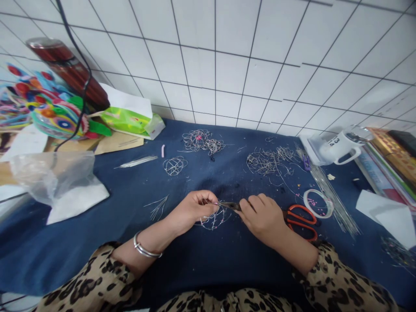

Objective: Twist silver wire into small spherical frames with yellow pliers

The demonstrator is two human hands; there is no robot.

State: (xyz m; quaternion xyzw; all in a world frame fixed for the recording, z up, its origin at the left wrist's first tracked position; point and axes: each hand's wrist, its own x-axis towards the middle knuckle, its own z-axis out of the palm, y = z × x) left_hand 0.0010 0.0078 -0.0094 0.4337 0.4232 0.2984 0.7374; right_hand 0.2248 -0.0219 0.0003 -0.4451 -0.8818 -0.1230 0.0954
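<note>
Near the front middle of the table, my left hand [199,207] pinches a round piece of thin silver wire [212,223] with small pink beads on it. My right hand [263,216] is closed around a pair of pliers [231,206]. The dark jaws point left and meet the wire at my left fingertips; whether they grip it is too small to tell. Beside my right wrist lie scissors [302,222] with red-orange loop handles, their blades hidden. A round dish of pink beads [319,203] sits just right of them.
Tangled wire [269,160], beaded wire pieces [201,141] and a wire ring [175,166] lie farther back. Straight wires [334,199] lie at right by a white mug [344,145]. At left are a plastic bag [61,177], a green packet [128,119] and a red flask [69,71].
</note>
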